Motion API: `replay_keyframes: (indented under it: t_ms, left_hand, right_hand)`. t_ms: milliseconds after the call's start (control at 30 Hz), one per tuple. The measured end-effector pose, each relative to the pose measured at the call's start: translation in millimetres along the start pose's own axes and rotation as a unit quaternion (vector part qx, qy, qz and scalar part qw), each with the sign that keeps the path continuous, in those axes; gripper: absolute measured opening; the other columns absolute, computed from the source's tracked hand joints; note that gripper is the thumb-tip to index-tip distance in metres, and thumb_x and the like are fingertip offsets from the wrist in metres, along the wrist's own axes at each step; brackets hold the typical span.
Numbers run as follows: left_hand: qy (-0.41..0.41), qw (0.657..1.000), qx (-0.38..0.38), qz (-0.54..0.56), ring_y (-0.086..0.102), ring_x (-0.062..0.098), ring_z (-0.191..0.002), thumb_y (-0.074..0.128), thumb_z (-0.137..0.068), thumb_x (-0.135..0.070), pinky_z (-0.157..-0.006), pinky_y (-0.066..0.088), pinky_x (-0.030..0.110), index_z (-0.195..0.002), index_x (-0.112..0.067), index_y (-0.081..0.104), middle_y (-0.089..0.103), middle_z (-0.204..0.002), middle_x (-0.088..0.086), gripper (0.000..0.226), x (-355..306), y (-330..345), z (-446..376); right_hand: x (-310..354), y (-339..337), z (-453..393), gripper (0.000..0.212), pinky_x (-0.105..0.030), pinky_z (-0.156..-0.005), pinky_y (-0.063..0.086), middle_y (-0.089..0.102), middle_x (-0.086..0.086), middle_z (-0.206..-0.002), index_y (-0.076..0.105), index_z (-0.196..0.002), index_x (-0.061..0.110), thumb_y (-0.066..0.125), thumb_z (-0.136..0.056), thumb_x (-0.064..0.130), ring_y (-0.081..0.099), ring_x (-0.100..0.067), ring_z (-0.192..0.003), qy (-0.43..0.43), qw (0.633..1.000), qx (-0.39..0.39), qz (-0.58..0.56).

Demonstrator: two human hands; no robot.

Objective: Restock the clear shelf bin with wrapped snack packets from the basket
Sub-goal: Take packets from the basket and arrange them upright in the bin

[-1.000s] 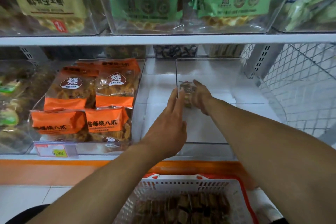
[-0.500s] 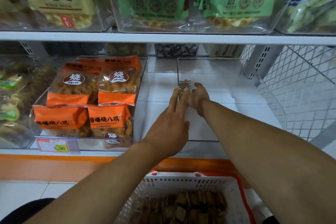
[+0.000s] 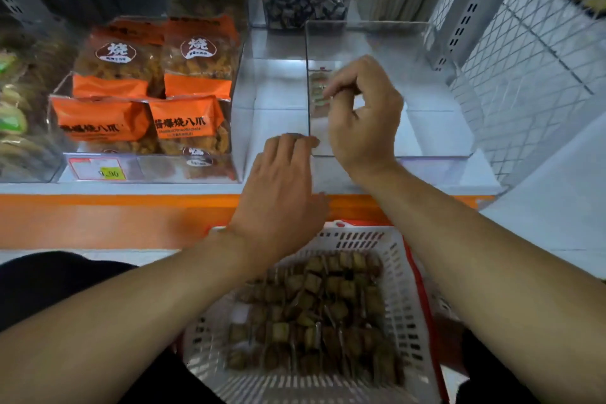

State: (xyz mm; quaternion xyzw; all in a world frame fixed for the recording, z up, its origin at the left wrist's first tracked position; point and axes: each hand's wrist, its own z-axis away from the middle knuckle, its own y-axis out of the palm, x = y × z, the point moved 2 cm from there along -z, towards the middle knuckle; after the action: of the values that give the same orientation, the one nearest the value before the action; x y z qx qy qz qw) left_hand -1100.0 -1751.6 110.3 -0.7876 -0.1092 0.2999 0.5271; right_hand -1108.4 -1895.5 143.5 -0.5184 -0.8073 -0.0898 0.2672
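The clear shelf bin [image 3: 433, 159] stands on the lower shelf, right of centre. One small wrapped snack packet [image 3: 317, 88] stands inside it against the left wall. My right hand [image 3: 364, 115] reaches into the bin with curled fingers, and its index finger and thumb pinch that packet's edge. My left hand [image 3: 282, 187] lies flat with straight fingers, its tips touching the bin's front left corner. Below the shelf sits a white basket [image 3: 398, 259] with a red handle, holding several brown wrapped packets [image 3: 314, 305].
A clear bin of orange snack bags [image 3: 147, 102] stands to the left, with a price tag [image 3: 98, 169] on its front. Dark wrapped sweets [image 3: 301, 5] fill a bin behind. A white wire mesh panel [image 3: 524, 75] closes the shelf's right side. An orange shelf edge [image 3: 114, 216] runs below.
The view has tilted down, so the basket shows more fully. My right hand has curled and drawn back slightly at the packet; my left hand has slid back to the bin's front corner.
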Motion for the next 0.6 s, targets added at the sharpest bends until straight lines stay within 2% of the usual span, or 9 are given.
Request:
replay_keyframes:
  t_ms: [67,133,233,267,333,367,400,500,600]
  left_hand:
    - [-0.013,0.998,0.064,-0.012,0.057,0.024,-0.107,0.067,-0.085,-0.03,-0.085,0.043,0.033,-0.121,-0.022,0.054,0.063,-0.116,0.001,0.039,9,13,14]
    - [-0.047,0.978,0.201,-0.026,0.063,0.022,-0.101,0.063,-0.088,-0.039,-0.081,0.048,0.032,-0.115,-0.027,0.056,0.066,-0.112,-0.002,0.03,22,37,31]
    - [-0.017,0.899,0.431,-0.081,0.065,0.027,-0.109,0.055,-0.094,-0.039,-0.081,0.045,0.028,-0.124,-0.022,0.061,0.067,-0.122,0.006,0.035,44,90,63]
    - [-0.007,0.866,0.494,-0.074,0.064,0.029,-0.111,0.055,-0.096,-0.038,-0.082,0.046,0.029,-0.126,-0.019,0.062,0.067,-0.125,0.009,0.036,48,108,73]
    - [-0.014,0.823,0.568,-0.021,0.062,0.032,-0.113,0.057,-0.099,-0.038,-0.087,0.046,0.031,-0.128,-0.016,0.061,0.064,-0.127,0.014,0.036,54,140,90]
    - [-0.027,0.815,0.58,0.004,0.061,0.032,-0.114,0.057,-0.1,-0.039,-0.086,0.046,0.032,-0.128,-0.015,0.061,0.063,-0.128,0.014,0.037,56,154,96]
    - [-0.041,0.816,0.576,0.024,0.061,0.029,-0.112,0.057,-0.1,-0.04,-0.083,0.047,0.029,-0.129,-0.015,0.06,0.063,-0.129,0.014,0.038,58,166,100]
    - [-0.081,0.86,0.5,0.063,0.058,0.015,-0.103,0.059,-0.098,-0.042,-0.068,0.043,0.012,-0.131,-0.02,0.059,0.063,-0.13,0.007,0.04,64,201,102]
    - [-0.122,0.875,0.449,0.132,0.057,0.031,-0.125,0.06,-0.096,-0.036,-0.101,0.05,0.042,-0.137,-0.017,0.056,0.059,-0.138,0.012,0.044,64,237,99]
  right_hand:
    - [8,-10,35,0.025,-0.026,-0.064,0.042,0.057,-0.011,-0.066,0.058,-0.067,-0.001,0.045,-0.077,-0.019,0.052,-0.021,-0.066,-0.01,0.999,0.012,-0.03]
    - [6,-17,78,0.024,-0.03,-0.061,0.042,0.055,-0.013,-0.066,0.057,-0.065,-0.001,0.042,-0.079,-0.014,0.051,-0.024,-0.063,-0.005,0.997,0.063,-0.032]
    - [-13,-24,158,0.022,-0.036,-0.06,0.048,0.06,-0.013,-0.07,0.063,-0.067,0.002,0.047,-0.08,-0.005,0.057,-0.031,-0.065,-0.006,0.963,0.266,0.051]
    - [-25,-25,186,0.02,-0.039,-0.067,0.052,0.065,-0.012,-0.08,0.067,-0.076,0.005,0.049,-0.083,-0.001,0.061,-0.032,-0.075,0.028,0.915,0.388,0.108]
    - [-54,-39,244,0.024,-0.045,-0.095,0.052,0.066,-0.007,-0.117,0.067,-0.11,0.014,0.055,-0.089,0.008,0.06,-0.03,-0.112,0.138,0.743,0.613,0.231]
    - [-67,-50,268,0.033,-0.045,-0.104,0.047,0.058,-0.005,-0.135,0.062,-0.123,0.019,0.059,-0.091,0.015,0.053,-0.028,-0.127,0.184,0.669,0.673,0.257]
    - [-78,-61,285,0.038,-0.042,-0.108,0.044,0.05,-0.003,-0.145,0.059,-0.129,0.023,0.061,-0.091,0.024,0.046,-0.027,-0.135,0.218,0.631,0.697,0.262]
    - [-106,-79,309,0.055,-0.051,-0.122,0.023,0.031,0.0,-0.16,0.044,-0.147,0.029,0.054,-0.095,0.039,0.024,-0.03,-0.15,0.251,0.643,0.663,0.289]
    - [-127,-75,313,0.058,-0.058,-0.123,0.011,0.027,0.002,-0.162,0.031,-0.153,0.036,0.049,-0.099,0.04,0.015,-0.029,-0.152,0.241,0.664,0.626,0.329]
